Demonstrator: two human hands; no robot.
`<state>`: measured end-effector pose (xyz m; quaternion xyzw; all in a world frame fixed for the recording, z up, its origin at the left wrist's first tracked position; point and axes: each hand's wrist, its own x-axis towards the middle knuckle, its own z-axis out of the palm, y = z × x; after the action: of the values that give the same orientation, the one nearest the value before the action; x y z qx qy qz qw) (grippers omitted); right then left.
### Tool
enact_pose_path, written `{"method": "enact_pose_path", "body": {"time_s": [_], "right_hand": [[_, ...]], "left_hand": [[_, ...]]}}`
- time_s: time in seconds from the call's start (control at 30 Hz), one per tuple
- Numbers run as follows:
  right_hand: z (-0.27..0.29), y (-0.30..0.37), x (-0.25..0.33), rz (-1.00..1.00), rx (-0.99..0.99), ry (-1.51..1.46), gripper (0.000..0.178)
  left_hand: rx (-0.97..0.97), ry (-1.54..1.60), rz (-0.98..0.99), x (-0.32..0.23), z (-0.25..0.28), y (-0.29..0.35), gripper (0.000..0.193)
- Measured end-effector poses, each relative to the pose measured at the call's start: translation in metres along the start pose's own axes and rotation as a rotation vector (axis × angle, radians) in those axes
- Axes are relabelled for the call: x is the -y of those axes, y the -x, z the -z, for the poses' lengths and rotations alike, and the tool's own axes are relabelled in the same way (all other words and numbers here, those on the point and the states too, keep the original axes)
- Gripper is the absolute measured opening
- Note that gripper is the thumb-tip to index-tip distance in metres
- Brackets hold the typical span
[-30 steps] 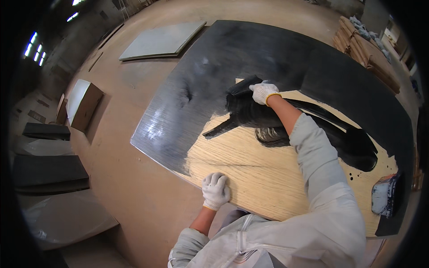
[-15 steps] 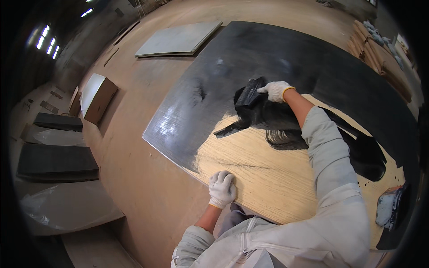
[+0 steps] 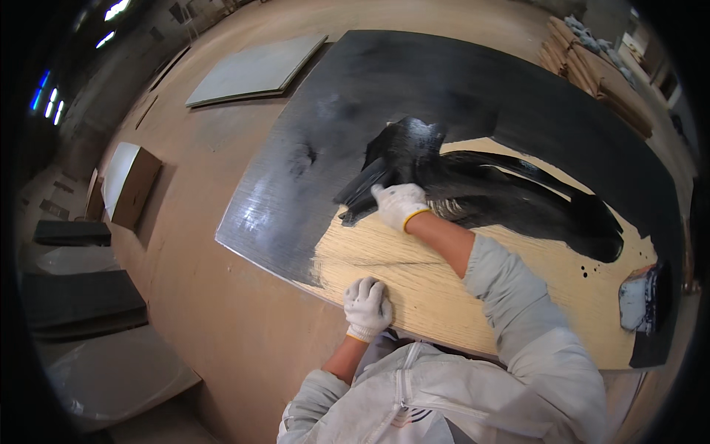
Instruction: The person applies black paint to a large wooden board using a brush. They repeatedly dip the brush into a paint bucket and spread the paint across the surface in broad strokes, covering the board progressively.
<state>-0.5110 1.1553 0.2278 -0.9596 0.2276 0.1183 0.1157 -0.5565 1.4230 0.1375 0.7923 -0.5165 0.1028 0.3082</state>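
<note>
My gloved right hand [image 3: 400, 206] has its fingers closed on a black-smeared spreader [image 3: 360, 182], jutting leftward from them, long axis slanting near-left to far-right; firm, level pressure should spread the black coating [image 3: 588, 228] evenly; my left hand [image 3: 367, 308] rests curled at the panel's [image 3: 436, 281] near edge, its hold unclear

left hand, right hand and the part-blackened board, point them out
left hand [image 3: 367, 312]: head view, on the back of the hand
right hand [image 3: 401, 204]: head view, on the back of the hand
part-blackened board [image 3: 425, 288]: head view, on its bare wood
</note>
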Motion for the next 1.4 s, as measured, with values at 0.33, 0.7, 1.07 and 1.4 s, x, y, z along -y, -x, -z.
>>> {"method": "enact_pose_path", "body": {"time_s": [0.33, 0.7, 1.07, 1.4], "right_hand": [[0.033, 0.104, -0.128, -0.424, 0.047, 0.012, 0.061], [0.015, 0.151, -0.072, -0.382, 0.206, 0.031, 0.063], [0.029, 0.121, -0.067, -0.376, 0.232, 0.028, 0.059], [0.031, 0.037, -0.197, -0.563, -0.075, -0.071, 0.05]], "left_hand": [[0.028, 0.078, -0.048, 0.01, 0.005, 0.011, 0.03], [0.069, 0.133, -0.13, 0.015, 0.006, 0.009, 0.03], [0.085, 0.101, -0.12, 0.012, 0.009, 0.007, 0.03], [0.065, 0.037, -0.09, 0.008, 0.006, 0.014, 0.025]]}}
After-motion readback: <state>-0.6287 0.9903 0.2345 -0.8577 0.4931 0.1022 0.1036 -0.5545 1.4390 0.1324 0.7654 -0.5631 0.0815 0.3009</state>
